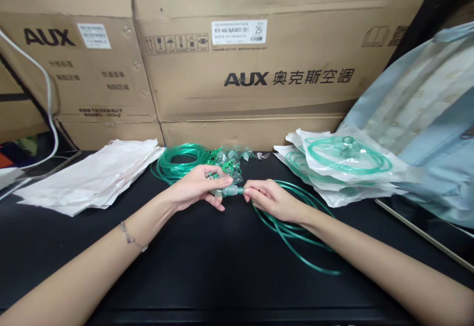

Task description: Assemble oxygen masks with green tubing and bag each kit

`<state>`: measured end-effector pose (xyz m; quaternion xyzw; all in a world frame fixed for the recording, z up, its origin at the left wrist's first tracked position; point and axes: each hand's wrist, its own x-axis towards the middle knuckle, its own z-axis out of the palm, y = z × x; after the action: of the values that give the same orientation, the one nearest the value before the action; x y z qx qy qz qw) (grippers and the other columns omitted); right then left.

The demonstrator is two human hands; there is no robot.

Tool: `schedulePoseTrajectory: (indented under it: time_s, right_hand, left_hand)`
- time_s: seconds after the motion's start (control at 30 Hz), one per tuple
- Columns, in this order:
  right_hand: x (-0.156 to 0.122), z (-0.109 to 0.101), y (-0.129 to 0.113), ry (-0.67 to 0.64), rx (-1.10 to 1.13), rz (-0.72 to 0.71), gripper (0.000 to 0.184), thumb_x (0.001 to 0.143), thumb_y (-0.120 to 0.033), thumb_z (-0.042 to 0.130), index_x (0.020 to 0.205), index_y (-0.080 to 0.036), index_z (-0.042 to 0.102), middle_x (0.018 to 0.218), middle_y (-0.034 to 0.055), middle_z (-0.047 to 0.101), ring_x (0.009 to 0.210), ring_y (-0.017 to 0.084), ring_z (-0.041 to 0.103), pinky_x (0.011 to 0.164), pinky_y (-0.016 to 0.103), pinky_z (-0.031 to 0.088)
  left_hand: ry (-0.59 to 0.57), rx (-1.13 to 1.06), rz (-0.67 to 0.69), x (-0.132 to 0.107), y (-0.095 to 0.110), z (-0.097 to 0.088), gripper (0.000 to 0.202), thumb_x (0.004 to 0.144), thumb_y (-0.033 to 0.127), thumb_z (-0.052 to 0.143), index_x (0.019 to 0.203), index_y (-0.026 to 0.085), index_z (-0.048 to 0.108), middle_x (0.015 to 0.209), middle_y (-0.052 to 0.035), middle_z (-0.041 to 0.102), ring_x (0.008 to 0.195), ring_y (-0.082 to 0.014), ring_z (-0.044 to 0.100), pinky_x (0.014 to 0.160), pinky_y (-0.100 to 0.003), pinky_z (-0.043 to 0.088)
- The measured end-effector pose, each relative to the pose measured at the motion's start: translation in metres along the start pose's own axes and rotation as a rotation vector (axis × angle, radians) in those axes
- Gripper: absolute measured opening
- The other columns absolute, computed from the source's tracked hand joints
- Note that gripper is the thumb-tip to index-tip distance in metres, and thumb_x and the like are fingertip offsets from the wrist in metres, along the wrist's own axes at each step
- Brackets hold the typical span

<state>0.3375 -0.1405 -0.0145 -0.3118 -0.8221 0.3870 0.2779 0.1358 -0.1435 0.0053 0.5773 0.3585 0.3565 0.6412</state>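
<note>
Two outstretched hands point(198, 187) point(272, 200) meet; pinching connector point(230, 191), tubing point(289, 231).

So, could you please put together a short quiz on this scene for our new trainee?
1. True or false: the right hand pinches the end of a green tube.
2. Multiple choice: the stack of bagged tube sets lies (A) on the person's left, (B) on the person's right, (C) under the left hand.
3. Short answer: what does the left hand hold against the tube's end?

Key
1. True.
2. B; the flat empty bags lie on the left.
3. A clear plastic connector.
</note>
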Motion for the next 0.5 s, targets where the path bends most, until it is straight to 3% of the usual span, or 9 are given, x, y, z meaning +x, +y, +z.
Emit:
schedulePoseTrajectory:
  time_s: [0.23, 0.5]
  right_hand:
    - [-0.0004, 0.0015, 0.0003, -0.127, 0.259, -0.014, 0.028, 0.086, -0.038, 0.041, 0.068, -0.017, 0.043, 0.044, -0.0105, 0.025, 0.036, 0.004, 0.023, 0.038, 0.018, 0.016]
    - [0.0, 0.0012, -0.0025, 0.025, -0.079, -0.015, 0.027, 0.087, -0.032, 0.039, 0.066, -0.016, 0.046, 0.045, -0.0085, 0.031, 0.04, 0.005, 0.025, 0.041, 0.019, 0.02]
  left_hand:
    - [-0.091, 0.0, 0.05, 0.0006, -0.0034, -0.0022, 0.033, 0.063, 0.033, 0.073, 0.078, 0.012, 0.053, 0.048, 0.0039, 0.054, 0.039, -0.0076, 0.052, 0.058, -0.035, 0.055]
    - [0.038, -0.073, -0.039, 0.0036, -0.0064, 0.0008, 0.027, 0.065, 0.029, 0.072, 0.073, 0.011, 0.053, 0.052, 0.0053, 0.052, 0.042, -0.0043, 0.051, 0.061, -0.033, 0.057]
